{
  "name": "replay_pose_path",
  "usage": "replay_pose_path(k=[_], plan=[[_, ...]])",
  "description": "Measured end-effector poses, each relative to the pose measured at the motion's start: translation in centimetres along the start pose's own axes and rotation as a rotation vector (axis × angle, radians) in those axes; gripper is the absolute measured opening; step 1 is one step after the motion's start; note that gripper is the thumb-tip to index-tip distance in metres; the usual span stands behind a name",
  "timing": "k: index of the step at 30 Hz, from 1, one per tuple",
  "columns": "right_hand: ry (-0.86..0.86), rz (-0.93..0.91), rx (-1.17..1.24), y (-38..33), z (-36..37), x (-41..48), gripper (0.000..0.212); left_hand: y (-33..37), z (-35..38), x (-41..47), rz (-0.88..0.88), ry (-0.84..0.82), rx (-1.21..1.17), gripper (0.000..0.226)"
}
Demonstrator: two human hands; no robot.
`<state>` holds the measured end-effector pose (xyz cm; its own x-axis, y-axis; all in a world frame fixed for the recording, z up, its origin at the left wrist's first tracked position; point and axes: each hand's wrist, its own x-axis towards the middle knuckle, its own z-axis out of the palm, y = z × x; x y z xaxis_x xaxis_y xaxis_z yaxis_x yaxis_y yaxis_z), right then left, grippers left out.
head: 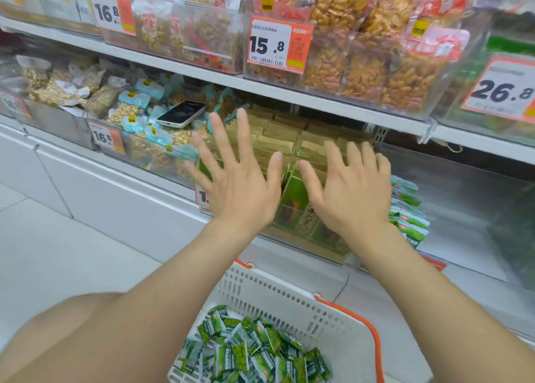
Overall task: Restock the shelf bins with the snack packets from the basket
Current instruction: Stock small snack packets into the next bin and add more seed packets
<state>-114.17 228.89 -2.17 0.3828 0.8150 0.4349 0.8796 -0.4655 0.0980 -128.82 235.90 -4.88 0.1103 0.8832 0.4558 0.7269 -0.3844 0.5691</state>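
**Both hands spread and empty at the middle bin**

Both hands are up and wide open. The left hand [237, 180] and the right hand [351, 186] sit side by side, fingers straight and fanned, holding nothing. They're in front of the clear plastic bin [307, 238] of tan and green cartons [289, 133] at the front edge of the lower white shelf [130, 180]. Whether the palms touch that bin, I cannot tell.

Down low, under the forearms, is the white perforated plastic basket with an orange handle [278, 290] — the small green snack packets [254, 351] lie heaped inside it. A stack of matching green packets [409, 217] stands in the bin just right of the right hand.

Off to the left — a white phone with a dark screen [181, 114] lies flat on pale blue packets of nuts [150, 135], behind an orange-and-white price tag reading 16.5 [105, 138].
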Motion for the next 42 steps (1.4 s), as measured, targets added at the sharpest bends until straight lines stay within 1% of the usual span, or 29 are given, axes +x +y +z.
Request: replay_pose_path(k=[1, 2, 3, 5, 7, 9, 11, 14, 17, 23, 25, 28, 29, 30, 33, 35, 37, 39, 42], plan=[[-0.025, 0.012, 0.015, 0.7, 0.1, 0.3, 0.086, 0.1, 0.3, 0.1, 0.130, 0.047, 0.101, 0.078], [-0.047, 0.001, 0.043, 1.2, 0.3, 0.7, 0.088, 0.1, 0.6, 0.3, 0.227, 0.042, 0.169, 0.071], [-0.072, -0.031, 0.082, 1.5, 0.6, 1.2, 0.089, 0.1, 0.8, 0.5, 0.293, -0.008, 0.208, 0.066], [-0.131, -0.103, 0.172, 2.2, 1.0, 2.4, 0.090, 0.3, 1.3, 1.0, 0.362, -0.117, 0.247, 0.059], [-0.188, -0.133, 0.248, 2.9, 1.7, 3.6, 0.086, 0.5, 1.4, 1.4, 0.385, -0.117, 0.247, 0.058], [-0.227, -0.135, 0.267, 3.1, 2.2, 4.3, 0.079, 0.6, 1.5, 1.9, 0.402, -0.074, 0.273, 0.059], [-0.243, -0.145, 0.248, 2.8, 2.4, 4.4, 0.075, 0.6, 1.7, 2.2, 0.402, -0.080, 0.313, 0.059], [-0.199, -0.189, 0.218, 2.4, 2.3, 3.8, 0.074, 0.8, 2.5, 2.4, 0.358, -0.159, 0.341, 0.059], [-0.195, -0.208, 0.242, 2.9, 2.5, 4.1, 0.071, 0.8, 3.1, 2.5, 0.345, -0.175, 0.341, 0.059], [-0.196, -0.140, 0.167, 2.2, 2.5, 3.5, 0.059, 0.0, 2.6, 2.5, 0.379, -0.226, 0.302, 0.064], [-0.121, -0.110, 0.111, 2.3, 1.7, 2.9, 0.057, 0.0, 2.0, 2.0, 0.385, -0.167, 0.268, 0.065], [0.111, -0.114, 0.130, 1.6, 0.5, 1.9, 0.059, -0.1, 1.4, 2.3, 0.337, -0.035, 0.219, 0.061], [0.169, -0.130, 0.155, 1.1, 0.4, 1.7, 0.056, -0.3, 1.3, 2.6, 0.302, -0.025, 0.225, 0.062], [0.179, -0.146, 0.172, 0.7, 0.5, 1.7, 0.053, -0.6, 1.2, 3.0, 0.267, -0.039, 0.240, 0.063], [0.013, -0.145, 0.217, -0.2, 1.5, 2.7, 0.052, -1.5, 1.5, 4.1, 0.237, -0.113, 0.280, 0.064], [-0.037, -0.134, 0.195, -0.4, 2.2, 3.4, 0.053, -1.7, 1.8, 4.7, 0.264, -0.151, 0.290, 0.061], [-0.046, -0.138, 0.115, -1.1, 2.8, 3.5, 0.054, -1.8, 1.9, 5.4, 0.265, -0.199, 0.301, 0.060], [-0.015, -0.198, 0.066, -1.7, 3.0, 3.1, 0.058, -2.2, 2.0, 5.8, 0.257, -0.225, 0.327, 0.060], [0.034, -0.291, 0.116, -1.3, 3.2, 2.7, 0.060, -2.4, 1.9, 5.8, 0.257, -0.229, 0.338, 0.061]])
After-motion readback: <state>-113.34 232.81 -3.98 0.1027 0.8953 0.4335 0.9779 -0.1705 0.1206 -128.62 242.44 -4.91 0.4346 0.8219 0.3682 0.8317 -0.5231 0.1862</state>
